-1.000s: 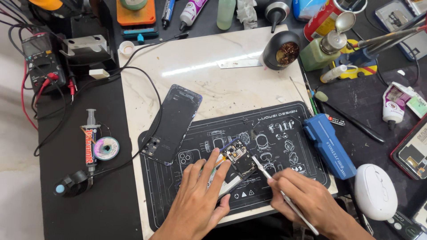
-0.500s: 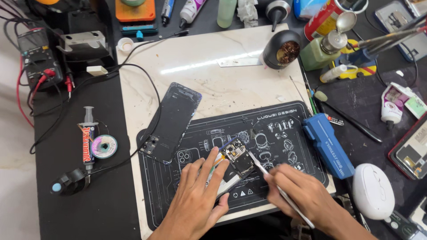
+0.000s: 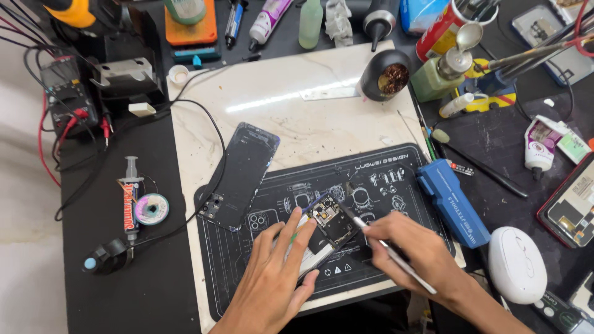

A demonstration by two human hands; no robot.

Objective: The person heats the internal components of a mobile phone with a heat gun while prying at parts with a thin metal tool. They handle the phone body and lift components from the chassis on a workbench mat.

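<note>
My left hand [image 3: 272, 281] lies flat on the black mat [image 3: 247, 272] near the worktop's front edge, fingers spread and pressing down the opened phone [image 3: 325, 232]. The phone's long axis runs diagonally, its upper end pointing away and to the right. My right hand [image 3: 411, 247] is pinched narrowly around tweezers [image 3: 387, 250], whose tip touches the phone's upper end just left of the fingers; the right hand is nearer that end. A dark back cover [image 3: 241, 176] leans over the mat's left corner. A blue oblong case [image 3: 451, 201] sits at the mat's right edge, a white mouse [image 3: 516, 263] beyond it.
</note>
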